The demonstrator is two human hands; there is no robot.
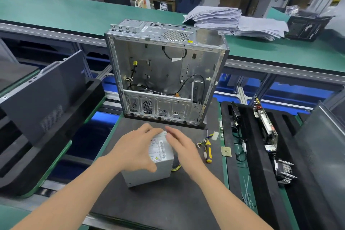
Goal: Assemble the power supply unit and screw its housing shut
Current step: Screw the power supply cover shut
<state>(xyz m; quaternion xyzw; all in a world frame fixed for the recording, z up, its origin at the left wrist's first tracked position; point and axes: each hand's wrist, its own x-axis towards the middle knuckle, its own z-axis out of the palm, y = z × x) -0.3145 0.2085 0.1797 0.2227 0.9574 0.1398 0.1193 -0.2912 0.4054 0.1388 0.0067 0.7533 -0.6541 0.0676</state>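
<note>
The power supply unit (149, 162), a grey metal box with a label on its upper face, is seen resting on the dark mat of the counter (158, 207). It is set just in front of the open computer case (164, 73), which stands upright and apart from it. The box is gripped by the left hand (134, 149): its fingers (148, 129) are spread wide across the top to the far edge, and the thumb is hooked over the near face. The right hand (184, 152) is laid along the box's upper right edge with its fingers held straight and close together (its outline is blurred, so actual contact cannot be confirmed). A yellow-handled screwdriver (208, 150) is seen lying on the mat just right of that hand, beside a cable bundle (211, 137) ending in a white connector.
</note>
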